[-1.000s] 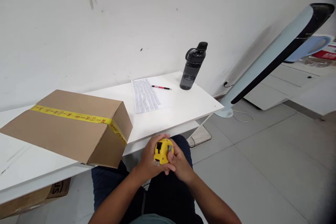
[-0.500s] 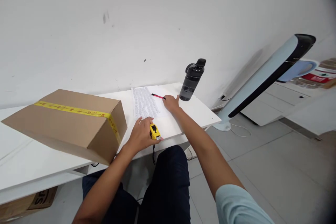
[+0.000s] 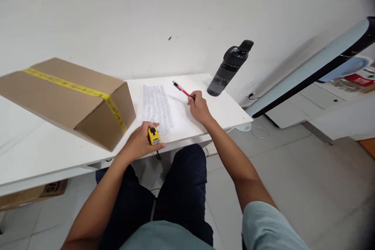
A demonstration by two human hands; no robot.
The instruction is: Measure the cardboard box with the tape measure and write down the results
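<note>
Here, right grip (image 3: 199,108) closed on pen (image 3: 181,88), long axis slanting away-left; left grip (image 3: 139,141) round tape measure (image 3: 154,136).

tape measure (image 3: 154,136): 1 | pen (image 3: 182,89): 1 | bottle (image 3: 226,72): 1 | cardboard boxes (image 3: 61,95) (image 3: 32,196): 2

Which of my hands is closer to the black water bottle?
Right. Your right hand, gripping the red pen, is just left of the black water bottle; your left hand, holding the yellow tape measure, is farther left, near the cardboard box.
</note>
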